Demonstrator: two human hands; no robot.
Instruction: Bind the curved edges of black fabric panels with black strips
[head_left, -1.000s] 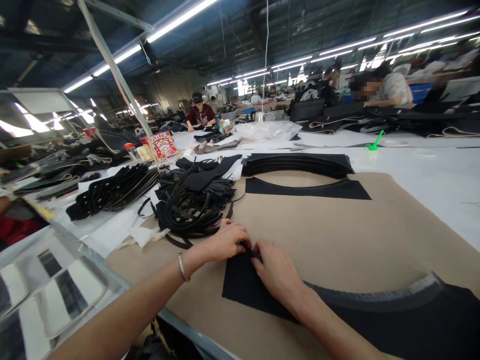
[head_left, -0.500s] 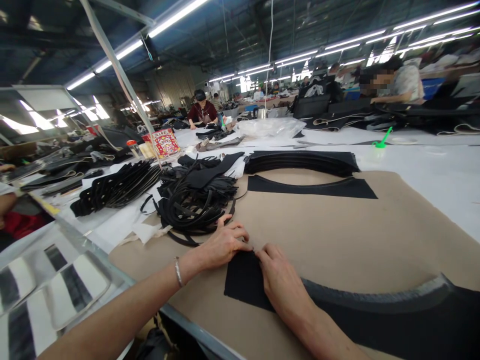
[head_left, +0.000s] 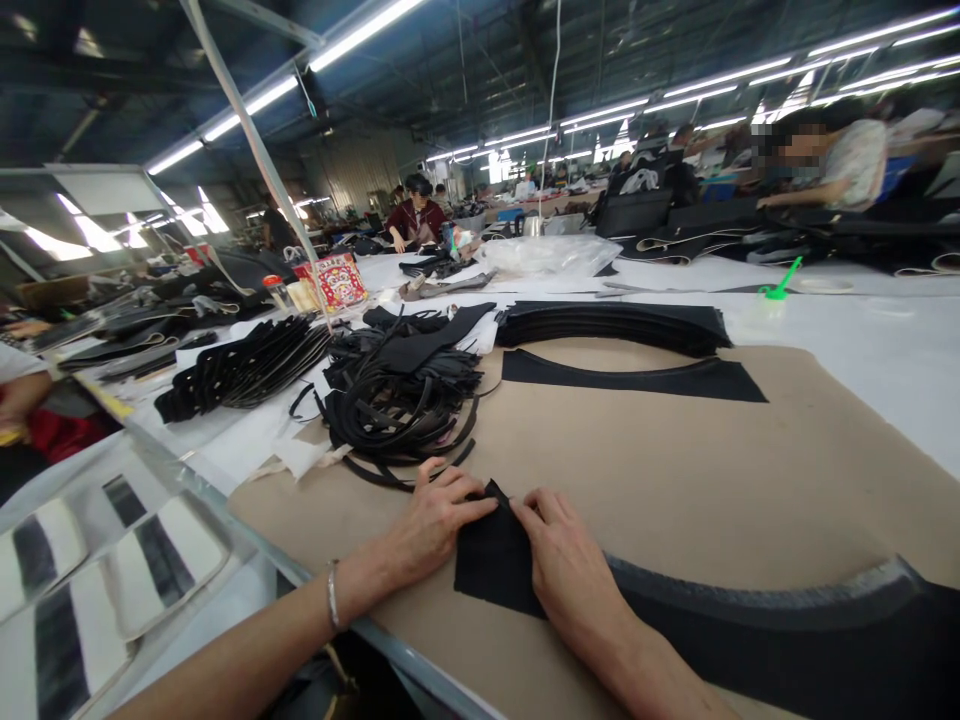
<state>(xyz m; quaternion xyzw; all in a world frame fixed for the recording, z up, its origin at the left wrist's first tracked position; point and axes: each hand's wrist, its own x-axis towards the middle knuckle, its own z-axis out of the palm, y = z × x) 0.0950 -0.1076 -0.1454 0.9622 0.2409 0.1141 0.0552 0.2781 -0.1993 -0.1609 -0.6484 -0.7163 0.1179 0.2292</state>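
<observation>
A large black fabric panel (head_left: 750, 655) with a curved upper edge and a greyish band along it lies near me. At its left end, my left hand (head_left: 439, 515) touches the upper corner, thumb along the edge and fingers bent. Close beside it, my right hand (head_left: 566, 560) pinches the same edge between thumb and fingertips, its palm over the panel. A small pointed corner of the panel sticks up between the two hands. The contact under the fingertips is partly hidden.
Beyond my left hand is a tangled heap of black strips (head_left: 405, 390). A similar black panel (head_left: 630, 378) and a stack of panels (head_left: 615, 325) lie further back on the brown board (head_left: 675, 460). A green stick (head_left: 786, 278) stands right. Several people work behind.
My left hand has shifted slightly left and down, uncovering the panel's pointed corner. My right hand stays at the edge. The view has shifted a little.
</observation>
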